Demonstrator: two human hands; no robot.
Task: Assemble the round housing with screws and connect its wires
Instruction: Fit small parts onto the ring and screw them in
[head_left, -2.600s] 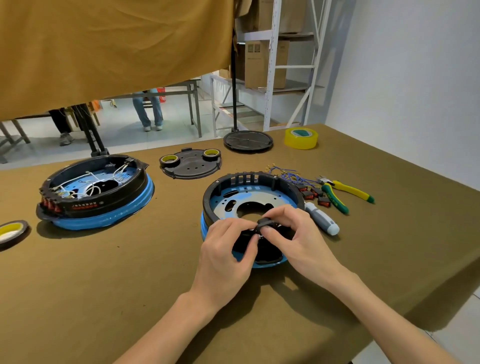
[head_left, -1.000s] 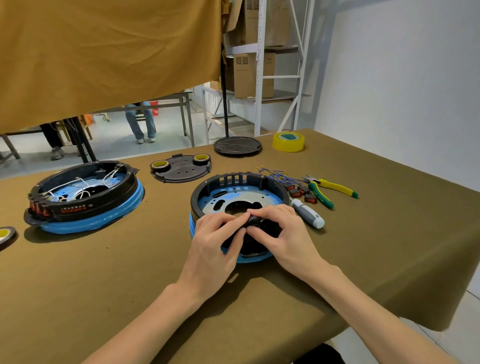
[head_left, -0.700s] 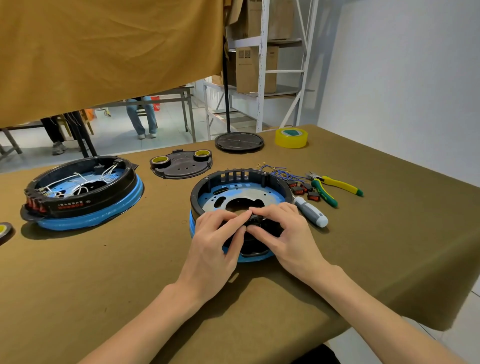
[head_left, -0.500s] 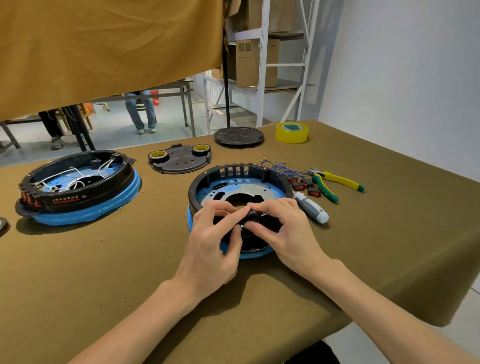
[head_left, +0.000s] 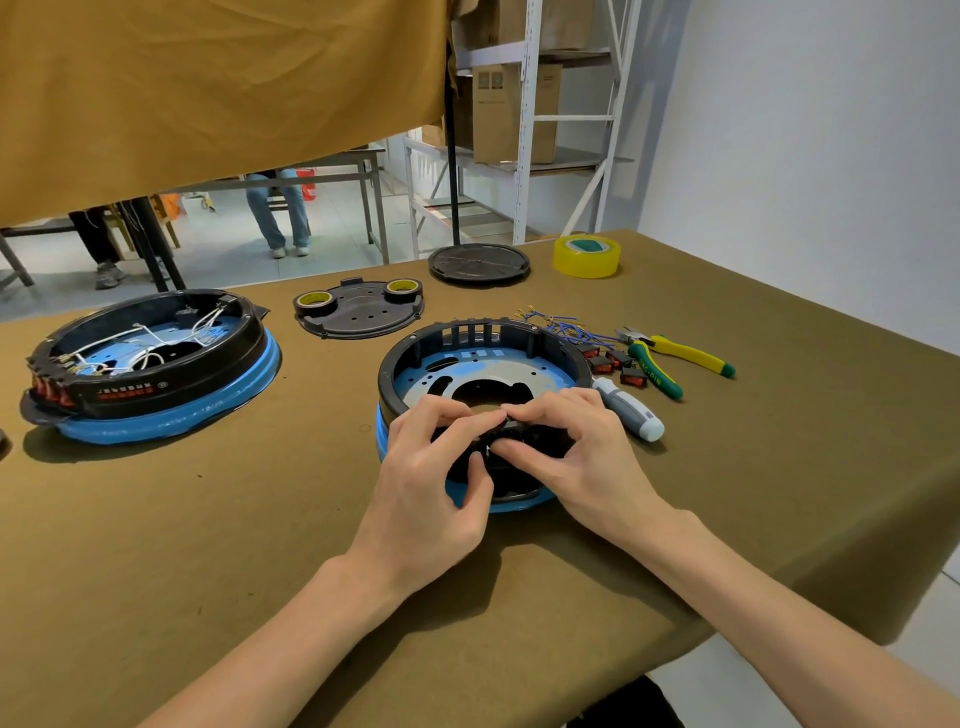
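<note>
hands: left hand (head_left: 422, 483) and right hand (head_left: 582, 457) are both pinching a small black part (head_left: 511, 434) between fingertips, meeting right over the near rim of the round housing (head_left: 480, 374). Can't really tell what the part is.
housing: sitting on the desk (head_left: 208, 545) just past the hands, open side up, blue base, metal plate inside.
key relation: the part is hovering at the near wall, so I'm guessing it's going straight down and in; both hands look equally close.
tools: screwdriver (head_left: 631, 409) lying just right of the housing, nearer the right hand; blue wires (head_left: 558, 325), red switches (head_left: 613, 364) and pliers (head_left: 675, 358) beyond it.
farther back: a second wired housing (head_left: 150, 364) sitting well to the left.
</note>
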